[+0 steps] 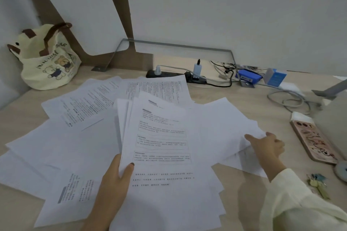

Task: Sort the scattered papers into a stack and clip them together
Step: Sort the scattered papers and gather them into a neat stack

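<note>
Fanning slightly at the far end, a sheaf (159, 137) of white printed pages is gripped at its near left corner by the left hand (114, 180), thumb on top. Its long axis runs from the desk's (244, 182) near edge toward the far edge, headings farthest away. A blank-faced sheet (225, 124), lying askew toward the right edge, is pinched at its right corner by the right hand (266, 146), thumb laid over it and fingers curled. The other papers (75, 114) are spread overlapping at many angles across the middle and left, under the sheaf.
</note>
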Action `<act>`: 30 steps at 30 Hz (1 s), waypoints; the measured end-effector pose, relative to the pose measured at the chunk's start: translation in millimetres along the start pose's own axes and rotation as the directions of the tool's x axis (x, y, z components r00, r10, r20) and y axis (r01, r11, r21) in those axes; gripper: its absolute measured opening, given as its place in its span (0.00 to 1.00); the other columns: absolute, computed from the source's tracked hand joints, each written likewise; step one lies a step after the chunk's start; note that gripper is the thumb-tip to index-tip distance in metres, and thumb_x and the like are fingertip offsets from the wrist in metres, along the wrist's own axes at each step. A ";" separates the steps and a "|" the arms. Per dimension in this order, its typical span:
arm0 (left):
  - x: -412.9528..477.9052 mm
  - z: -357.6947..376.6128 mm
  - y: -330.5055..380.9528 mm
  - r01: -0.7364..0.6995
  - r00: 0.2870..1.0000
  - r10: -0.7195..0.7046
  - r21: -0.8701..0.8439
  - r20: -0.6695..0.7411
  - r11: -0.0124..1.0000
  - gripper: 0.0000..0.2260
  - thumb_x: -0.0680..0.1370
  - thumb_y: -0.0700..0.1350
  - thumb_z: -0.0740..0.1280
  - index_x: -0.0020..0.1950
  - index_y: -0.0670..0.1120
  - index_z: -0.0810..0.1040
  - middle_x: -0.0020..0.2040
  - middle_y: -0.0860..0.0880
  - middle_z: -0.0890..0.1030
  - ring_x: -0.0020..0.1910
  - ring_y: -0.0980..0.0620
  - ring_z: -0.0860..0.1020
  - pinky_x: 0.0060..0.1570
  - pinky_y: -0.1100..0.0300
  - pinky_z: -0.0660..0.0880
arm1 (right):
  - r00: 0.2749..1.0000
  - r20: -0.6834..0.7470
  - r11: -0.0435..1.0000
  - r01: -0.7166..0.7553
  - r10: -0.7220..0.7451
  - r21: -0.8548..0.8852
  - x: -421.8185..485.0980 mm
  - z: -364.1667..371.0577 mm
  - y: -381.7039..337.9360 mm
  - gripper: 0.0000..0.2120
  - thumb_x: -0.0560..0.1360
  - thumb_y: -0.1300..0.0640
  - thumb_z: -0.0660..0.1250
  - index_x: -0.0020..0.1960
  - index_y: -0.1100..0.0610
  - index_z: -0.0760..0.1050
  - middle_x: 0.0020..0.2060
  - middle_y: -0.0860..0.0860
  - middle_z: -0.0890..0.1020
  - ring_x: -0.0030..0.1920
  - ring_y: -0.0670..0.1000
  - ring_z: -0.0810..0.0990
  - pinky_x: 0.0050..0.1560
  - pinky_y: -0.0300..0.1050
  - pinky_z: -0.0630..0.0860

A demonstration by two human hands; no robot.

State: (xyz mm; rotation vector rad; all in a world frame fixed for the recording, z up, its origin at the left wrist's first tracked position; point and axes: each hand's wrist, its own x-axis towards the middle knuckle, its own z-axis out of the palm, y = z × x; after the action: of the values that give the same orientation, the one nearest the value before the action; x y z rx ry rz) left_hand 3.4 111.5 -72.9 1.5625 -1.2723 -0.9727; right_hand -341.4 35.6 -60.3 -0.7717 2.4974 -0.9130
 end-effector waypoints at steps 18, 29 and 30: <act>15.5 21.7 -10.2 0.056 0.998 -0.058 0.059 0.034 0.997 0.08 0.79 0.41 0.60 0.56 0.50 0.72 0.51 0.49 0.79 0.53 0.48 0.76 0.51 0.55 0.70 | 0.995 0.087 0.996 0.050 -0.056 0.072 15.1 -2.8 11.9 0.19 0.75 0.58 0.64 0.63 0.66 0.69 0.61 0.63 0.76 0.61 0.63 0.73 0.57 0.51 0.69; 14.7 19.9 -9.2 0.098 0.994 -0.100 0.046 0.054 0.994 0.09 0.79 0.42 0.61 0.57 0.51 0.72 0.51 0.50 0.79 0.51 0.48 0.77 0.51 0.53 0.70 | 0.892 -0.363 0.717 0.438 -0.270 0.543 -8.6 -63.0 -15.1 0.05 0.75 0.61 0.60 0.42 0.58 0.73 0.34 0.52 0.74 0.33 0.45 0.70 0.37 0.40 0.66; 14.1 19.9 -8.5 0.098 0.993 -0.100 0.046 0.055 0.994 0.09 0.79 0.42 0.61 0.58 0.51 0.72 0.52 0.49 0.79 0.53 0.47 0.77 0.52 0.53 0.70 | 0.859 -0.411 0.661 0.501 -0.304 0.559 -14.3 -70.7 -23.1 0.06 0.76 0.61 0.60 0.40 0.55 0.71 0.31 0.48 0.73 0.31 0.44 0.68 0.35 0.41 0.65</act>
State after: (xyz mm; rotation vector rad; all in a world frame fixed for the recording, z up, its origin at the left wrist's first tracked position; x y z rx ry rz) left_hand -10.4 95.5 -87.8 1.6545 -1.2729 -1.0657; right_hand -357.6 62.9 8.5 -1.0114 1.9669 -2.0507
